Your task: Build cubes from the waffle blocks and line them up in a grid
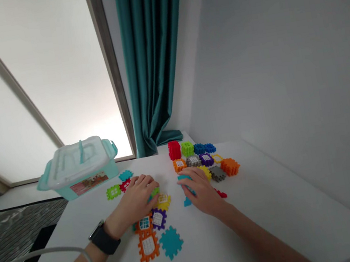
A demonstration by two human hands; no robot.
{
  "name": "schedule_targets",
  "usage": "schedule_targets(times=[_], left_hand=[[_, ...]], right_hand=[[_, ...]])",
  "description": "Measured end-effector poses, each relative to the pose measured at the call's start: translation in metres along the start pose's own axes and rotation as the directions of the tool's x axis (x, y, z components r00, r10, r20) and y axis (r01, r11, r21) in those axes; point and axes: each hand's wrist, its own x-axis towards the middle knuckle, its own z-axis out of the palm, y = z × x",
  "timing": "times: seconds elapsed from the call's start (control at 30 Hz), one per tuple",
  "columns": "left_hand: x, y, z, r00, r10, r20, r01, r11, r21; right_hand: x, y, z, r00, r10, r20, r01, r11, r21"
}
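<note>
My left hand [143, 195], with a dark watch on its wrist, curls over a cluster of toothed plastic building tiles. A green tile [155, 192] shows between its thumb and fingertips. Just below lie a yellow window tile [163, 201], a purple tile [159, 219], orange tiles [149, 246] and a flat light blue tile [171, 242]. My right hand [201, 190] closes its fingers around a light blue tile [187, 186], partly hidden by them. Close to this hand are a yellow tile [205, 172], a grey stack [217, 173] and a red piece [221, 193].
A lidded turquoise box [83, 168] stands at the back left of the white table [207, 246]. Red blocks [174, 150], green blocks [187, 148], blue blocks [205, 148] and an orange stack [230, 166] sit back right. A white cable [47, 250] crosses the lower left.
</note>
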Motion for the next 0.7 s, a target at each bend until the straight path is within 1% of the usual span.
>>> schedule_targets(times=[0.1,0.2,0.3,0.4,0.5,0.6,0.7], left_hand=[[-0.026,-0.016,-0.001,0.999,-0.049,0.006,0.049,0.999,0.022],[-0.05,-0.031,0.0,0.992,-0.115,0.042,0.113,0.992,0.055],[-0.067,-0.047,0.0,0.982,-0.186,0.014,0.186,0.981,0.047],[-0.078,-0.061,-0.003,0.964,-0.265,-0.038,0.266,0.964,0.017],[-0.088,-0.072,-0.006,0.94,-0.325,-0.106,0.321,0.946,-0.051],[-0.097,-0.082,-0.006,0.92,-0.359,-0.159,0.347,0.933,-0.098],[-0.102,-0.089,-0.002,0.91,-0.368,-0.191,0.357,0.93,-0.091]], right_hand=[[0.007,-0.017,0.012,0.998,-0.05,0.031,0.05,0.999,0.001],[0.015,-0.032,0.023,0.99,-0.109,0.088,0.108,0.994,0.017],[0.026,-0.045,0.033,0.978,-0.152,0.146,0.15,0.988,0.027],[0.04,-0.056,0.044,0.96,-0.193,0.204,0.189,0.981,0.037],[0.056,-0.06,0.055,0.937,-0.228,0.264,0.223,0.974,0.05],[0.073,-0.058,0.07,0.912,-0.251,0.325,0.239,0.968,0.077],[0.091,-0.051,0.093,0.899,-0.232,0.372,0.208,0.972,0.105]])
